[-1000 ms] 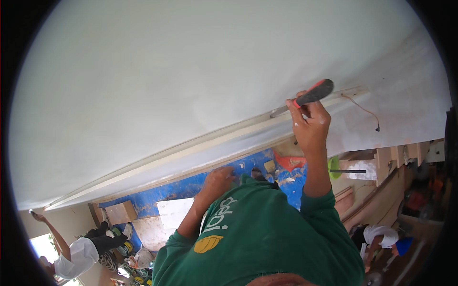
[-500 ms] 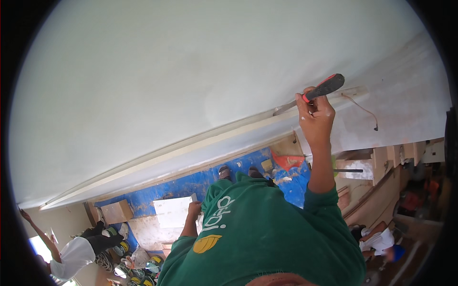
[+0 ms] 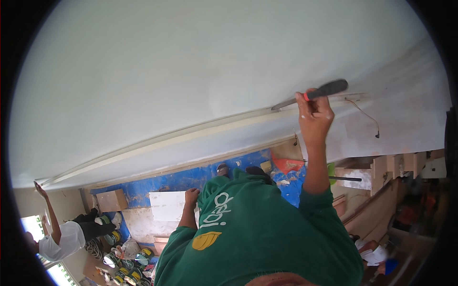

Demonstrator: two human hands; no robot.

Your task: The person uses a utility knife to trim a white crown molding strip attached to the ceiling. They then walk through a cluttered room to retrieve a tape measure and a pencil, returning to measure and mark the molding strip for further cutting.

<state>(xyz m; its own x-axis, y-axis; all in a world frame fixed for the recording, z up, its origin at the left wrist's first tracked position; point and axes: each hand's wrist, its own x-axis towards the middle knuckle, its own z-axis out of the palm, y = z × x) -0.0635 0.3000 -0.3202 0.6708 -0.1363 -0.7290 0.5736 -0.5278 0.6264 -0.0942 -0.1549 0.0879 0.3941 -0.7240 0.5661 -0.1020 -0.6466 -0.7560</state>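
- A wide white surface (image 3: pixel 157 71) is filling the upper view;
- blue floor covering (image 3: pixel 200 175) is showing further down;
- a long cream strip (image 3: pixel 157 142) is running along the white surface's lower edge;
- a person in a white shirt (image 3: pixel 67 240) is reaching toward the strip's far left end;
- a white board (image 3: pixel 167 207) is showing near the green sweatshirt (image 3: pixel 267 229);
- a black-and-red-handled blade tool (image 3: pixel 330 89) is slanting leftward, its tip pointing at the strip's upper edge;
- the right hand (image 3: pixel 316 119) is clamping that tool near its red collar;
- the left hand (image 3: pixel 192 194) is hanging beside the board; I cannot tell its grip.
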